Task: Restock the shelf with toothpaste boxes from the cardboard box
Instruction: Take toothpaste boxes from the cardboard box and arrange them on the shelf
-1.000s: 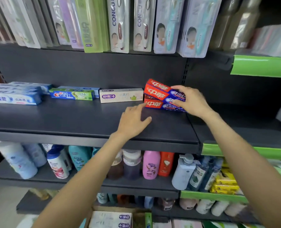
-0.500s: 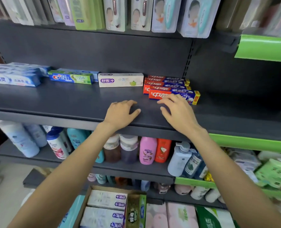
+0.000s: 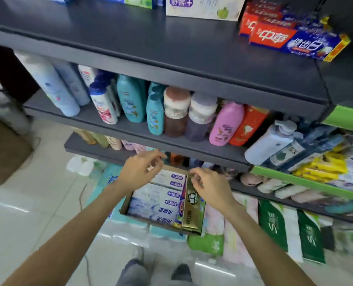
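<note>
A cardboard box [image 3: 124,205] stands on the floor below the shelves, filled with white-and-blue toothpaste boxes [image 3: 157,201] and a gold one [image 3: 192,209] along its right side. My left hand [image 3: 139,171] hovers over the box's far left corner, fingers loosely curled, holding nothing. My right hand [image 3: 209,185] hangs over the top end of the gold box with fingers bent; I cannot tell whether it touches it. On the dark upper shelf [image 3: 171,50] lies a stack of red-and-blue toothpaste boxes [image 3: 291,36] at the right, with a white toothpaste box [image 3: 204,7] to its left.
Shampoo and lotion bottles [image 3: 171,114] fill the shelf below the dark one. Tissue packs [image 3: 231,223] and green bags [image 3: 285,230] lie on the floor around the cardboard box. A brown carton [image 3: 4,153] stands at the left. My shoes [image 3: 181,272] show at the bottom.
Both hands left the upper shelf and dropped down to the cardboard box on the floor. The view tilted downward. The red-and-blue boxes stay stacked on the shelf.
</note>
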Demonstrator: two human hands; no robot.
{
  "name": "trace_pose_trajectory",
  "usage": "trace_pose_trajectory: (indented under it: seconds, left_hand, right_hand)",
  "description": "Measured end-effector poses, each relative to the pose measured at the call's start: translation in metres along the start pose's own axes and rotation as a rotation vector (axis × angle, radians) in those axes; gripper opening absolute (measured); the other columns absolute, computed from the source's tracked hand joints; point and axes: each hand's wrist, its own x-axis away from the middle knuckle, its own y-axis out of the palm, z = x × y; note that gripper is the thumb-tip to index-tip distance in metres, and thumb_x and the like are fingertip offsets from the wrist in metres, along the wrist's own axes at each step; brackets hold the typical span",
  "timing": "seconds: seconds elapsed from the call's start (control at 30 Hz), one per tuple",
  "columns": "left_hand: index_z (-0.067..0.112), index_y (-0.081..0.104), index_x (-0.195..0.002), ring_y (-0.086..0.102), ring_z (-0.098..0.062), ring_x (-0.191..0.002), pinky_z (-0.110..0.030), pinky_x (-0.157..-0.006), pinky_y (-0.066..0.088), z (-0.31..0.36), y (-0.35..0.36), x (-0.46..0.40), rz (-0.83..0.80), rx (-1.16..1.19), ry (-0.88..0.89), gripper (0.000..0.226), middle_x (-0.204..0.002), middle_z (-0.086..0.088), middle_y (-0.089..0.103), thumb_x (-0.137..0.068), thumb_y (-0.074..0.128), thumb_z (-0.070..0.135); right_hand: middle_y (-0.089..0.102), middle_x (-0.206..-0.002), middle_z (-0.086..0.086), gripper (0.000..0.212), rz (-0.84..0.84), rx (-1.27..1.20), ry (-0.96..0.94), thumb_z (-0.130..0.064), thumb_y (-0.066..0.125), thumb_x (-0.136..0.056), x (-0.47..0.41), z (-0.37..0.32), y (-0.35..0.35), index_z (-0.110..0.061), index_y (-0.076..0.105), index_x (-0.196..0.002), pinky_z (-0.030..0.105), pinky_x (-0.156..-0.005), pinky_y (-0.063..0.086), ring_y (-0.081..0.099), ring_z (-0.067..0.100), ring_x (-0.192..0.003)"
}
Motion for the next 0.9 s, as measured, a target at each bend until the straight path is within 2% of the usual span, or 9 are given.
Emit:
trace_pose_trajectory:
  seconds: [0.07, 0.1, 0.17, 0.23, 0.4, 0.53, 0.6, 0.7, 0.9]
  left_hand:
    - [0.022, 0.059, -0.116, 0.055, 0.006, -0.080, -0.026, -0.077, 0.047, -0.042, 0.022, 0.017, -0.242, -0.032, -0.164, 0.043, -0.100, 0.009, 0.065, -0.083, 0.046, 0.045]
    - [0.022, 0.056, -0.121, 0.059, -0.006, -0.092, -0.030, -0.083, 0.048, -0.061, 0.033, 0.024, -0.334, -0.058, -0.208, 0.040, -0.109, 0.006, 0.064, -0.086, 0.053, 0.039]
    - [0.022, 0.048, -0.131, 0.054, -0.022, -0.113, -0.034, -0.091, 0.046, -0.088, 0.051, 0.035, -0.486, -0.146, -0.243, 0.045, -0.125, -0.002, 0.057, -0.089, 0.058, 0.030]
    - [0.024, 0.041, -0.137, 0.045, -0.025, -0.123, -0.037, -0.095, 0.043, -0.107, 0.065, 0.040, -0.587, -0.217, -0.245, 0.052, -0.134, -0.004, 0.048, -0.089, 0.058, 0.030]
    - [0.021, 0.026, -0.146, 0.032, -0.023, -0.133, -0.033, -0.109, 0.028, -0.147, 0.102, 0.038, -0.684, -0.425, -0.072, 0.067, -0.145, -0.004, 0.035, -0.088, 0.057, 0.036]
    - [0.013, 0.017, -0.148, 0.026, -0.026, -0.135, -0.037, -0.112, 0.021, -0.168, 0.131, 0.036, -0.757, -0.596, 0.023, 0.081, -0.148, -0.008, 0.027, -0.085, 0.060, 0.041]
    - [0.011, 0.016, -0.147, 0.027, -0.026, -0.133, -0.037, -0.111, 0.024, -0.176, 0.143, 0.034, -0.773, -0.613, 0.038, 0.085, -0.145, -0.009, 0.027, -0.082, 0.063, 0.040]
    - [0.010, 0.021, -0.144, 0.031, -0.027, -0.128, -0.037, -0.107, 0.029, -0.182, 0.154, 0.032, -0.765, -0.656, 0.090, 0.084, -0.140, -0.011, 0.030, -0.078, 0.069, 0.032]
    - [0.009, 0.030, -0.136, 0.037, -0.027, -0.121, -0.038, -0.100, 0.038, -0.182, 0.148, 0.021, -0.766, -0.691, 0.211, 0.084, -0.133, -0.011, 0.037, -0.072, 0.072, 0.043]
  right_hand:
    - [0.055, -0.126, 0.001, 0.038, -0.113, -0.035, 0.221, -0.033, 0.053, -0.090, 0.003, 0.004, 0.040, -0.024, 0.049, -0.127, 0.036, -0.086, 0.048, 0.055, 0.025, -0.112]
    - [0.048, -0.134, 0.003, 0.047, -0.150, -0.066, 0.326, -0.036, 0.055, -0.089, 0.005, 0.004, 0.058, -0.024, 0.043, -0.133, 0.036, -0.092, 0.045, 0.050, 0.026, -0.119]
    - [0.038, -0.141, 0.007, 0.062, -0.198, -0.109, 0.519, -0.042, 0.058, -0.087, 0.011, 0.001, 0.088, -0.023, 0.033, -0.140, 0.040, -0.099, 0.041, 0.042, 0.031, -0.125]
    - [0.032, -0.144, 0.012, 0.066, -0.200, -0.055, 0.622, -0.043, 0.059, -0.086, 0.015, -0.004, 0.114, -0.020, 0.030, -0.141, 0.045, -0.100, 0.040, 0.037, 0.035, -0.126]
    - [0.054, -0.125, 0.015, 0.056, -0.055, 0.175, 0.396, -0.023, 0.074, -0.068, 0.005, -0.025, 0.164, -0.014, 0.056, -0.121, 0.050, -0.090, 0.049, 0.050, 0.040, -0.114]
    - [0.064, -0.107, 0.002, 0.058, -0.064, 0.263, 0.234, -0.017, 0.083, -0.053, -0.020, -0.032, 0.197, -0.021, 0.066, -0.109, 0.040, -0.088, 0.052, 0.062, 0.024, -0.098]
    - [0.060, -0.116, 0.003, 0.066, -0.133, 0.321, 0.241, -0.017, 0.080, -0.059, -0.032, -0.027, 0.210, -0.019, 0.059, -0.121, 0.037, -0.095, 0.046, 0.058, 0.021, -0.107]
    - [0.040, -0.136, 0.011, 0.071, -0.312, 0.327, 0.205, -0.009, 0.062, -0.079, -0.048, -0.018, 0.229, -0.011, 0.029, -0.142, 0.039, -0.105, 0.034, 0.037, 0.028, -0.126]
    - [0.039, -0.132, 0.012, 0.078, -0.347, 0.451, 0.162, -0.026, 0.070, -0.077, -0.060, -0.013, 0.240, -0.015, 0.026, -0.141, 0.044, -0.102, 0.032, 0.038, 0.029, -0.121]
